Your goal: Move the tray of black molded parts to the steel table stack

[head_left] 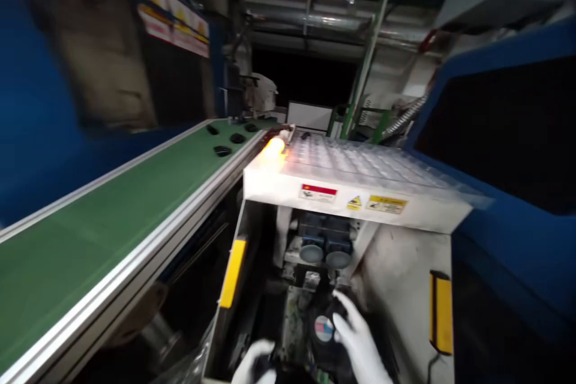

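right fingers: curled over a black round part with a red-blue label, low in the machine bay.
left hand: closure cannot be told; edge-cropped.
handling: judged rigid, light, smooth; best gripped at the rim.
far: clear tray, green conveyor left.

Both hands are working in a narrow recess, the tray overhanging above, the conveyor crowding the left, a blue panel hemming the right.

A round black part with a red-blue label sits low inside the machine.
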A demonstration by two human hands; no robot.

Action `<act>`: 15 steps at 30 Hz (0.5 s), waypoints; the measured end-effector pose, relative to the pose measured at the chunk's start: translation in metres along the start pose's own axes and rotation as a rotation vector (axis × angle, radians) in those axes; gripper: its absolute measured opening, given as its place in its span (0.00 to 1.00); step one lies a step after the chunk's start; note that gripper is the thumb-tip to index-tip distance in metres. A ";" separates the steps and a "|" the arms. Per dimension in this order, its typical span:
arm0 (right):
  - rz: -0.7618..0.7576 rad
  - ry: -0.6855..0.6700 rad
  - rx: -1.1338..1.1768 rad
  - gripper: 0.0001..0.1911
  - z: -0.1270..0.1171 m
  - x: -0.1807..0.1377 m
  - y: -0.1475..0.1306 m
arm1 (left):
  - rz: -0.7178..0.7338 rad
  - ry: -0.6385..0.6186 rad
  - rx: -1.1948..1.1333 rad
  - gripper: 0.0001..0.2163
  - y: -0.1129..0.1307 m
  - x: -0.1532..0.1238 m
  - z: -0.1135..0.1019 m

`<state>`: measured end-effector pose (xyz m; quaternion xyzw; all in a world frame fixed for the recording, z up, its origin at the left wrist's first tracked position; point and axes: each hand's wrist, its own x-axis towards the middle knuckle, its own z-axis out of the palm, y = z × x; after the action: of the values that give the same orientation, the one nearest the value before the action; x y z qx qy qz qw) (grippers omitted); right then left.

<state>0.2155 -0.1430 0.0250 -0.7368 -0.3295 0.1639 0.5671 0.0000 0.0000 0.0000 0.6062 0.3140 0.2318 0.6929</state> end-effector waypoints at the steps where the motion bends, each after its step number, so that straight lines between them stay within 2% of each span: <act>1: 0.006 0.047 -0.004 0.24 -0.020 0.022 0.002 | 0.033 -0.018 -0.029 0.18 0.010 0.027 0.020; 4: -0.017 0.041 -0.040 0.24 -0.057 0.077 0.009 | 0.114 -0.041 -0.099 0.20 0.039 0.103 0.068; 7: -0.069 -0.100 -0.078 0.25 -0.064 0.103 0.019 | 0.142 -0.038 -0.101 0.19 0.053 0.152 0.092; 10: -0.097 -0.142 -0.089 0.27 -0.061 0.106 0.029 | 0.145 -0.020 -0.082 0.20 0.049 0.169 0.095; 15: -0.088 -0.149 -0.108 0.27 -0.059 0.103 0.046 | 0.146 -0.019 -0.047 0.18 0.038 0.164 0.092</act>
<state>0.3409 -0.1235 0.0127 -0.7371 -0.4110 0.1751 0.5072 0.1820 0.0572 0.0188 0.6133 0.2570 0.2831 0.6911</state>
